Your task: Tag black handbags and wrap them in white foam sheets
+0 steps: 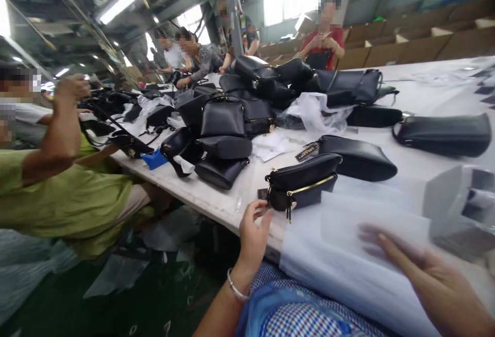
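Sitting close to the near edge of the surface (425,75), the black handbag with gold zipper (303,179) could, in my opinion, be pushed off by a careless touch. The left hand (253,234) is at its end, beside the small dark tag (262,194); its fingers are curled, with the thumb near them, but I cannot tell whether they pinch the tag. If they do, a quick pull might tear it, or catch the black tassel (289,208) hanging in front. The right hand (433,270) is blurred, its fingers extended and apart, over the thin white sheets (328,254); whether it touches them I cannot say. These sheets lie against the handbag and hang over the edge, so they may slide down and drag it. Just behind, another black handbag (358,159) lies so near that the two could rub and get scratches.
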`<state>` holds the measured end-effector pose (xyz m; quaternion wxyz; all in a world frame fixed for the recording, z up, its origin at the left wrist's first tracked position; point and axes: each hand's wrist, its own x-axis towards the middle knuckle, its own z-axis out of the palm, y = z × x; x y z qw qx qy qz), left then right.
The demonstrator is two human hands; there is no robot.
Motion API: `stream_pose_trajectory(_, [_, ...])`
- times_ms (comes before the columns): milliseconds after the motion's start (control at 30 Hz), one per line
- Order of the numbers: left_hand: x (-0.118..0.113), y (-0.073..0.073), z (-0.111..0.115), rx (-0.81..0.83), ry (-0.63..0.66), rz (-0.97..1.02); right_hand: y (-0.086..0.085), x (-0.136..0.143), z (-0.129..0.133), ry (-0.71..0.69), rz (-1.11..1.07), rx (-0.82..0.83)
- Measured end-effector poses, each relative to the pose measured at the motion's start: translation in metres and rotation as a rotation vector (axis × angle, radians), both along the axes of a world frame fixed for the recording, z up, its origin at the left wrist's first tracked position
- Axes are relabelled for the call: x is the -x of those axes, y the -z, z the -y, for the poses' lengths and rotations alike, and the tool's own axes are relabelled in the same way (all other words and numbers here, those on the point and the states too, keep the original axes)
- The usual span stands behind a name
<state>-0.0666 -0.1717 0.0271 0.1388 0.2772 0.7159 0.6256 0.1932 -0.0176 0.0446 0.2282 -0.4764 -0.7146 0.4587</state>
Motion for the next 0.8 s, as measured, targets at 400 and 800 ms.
stream_pose_trajectory(400, [-0.023,0.016,-0.032,-0.065,0.186,0.265,0.038,0.057,-0.004,-0.173,-0.066,0.016])
stream_pose_trajectory(800, [-0.028,0.010,-0.022,-0.124,0.178,0.490,0.025,0.130,0.027,-0.361,-0.460,0.616])
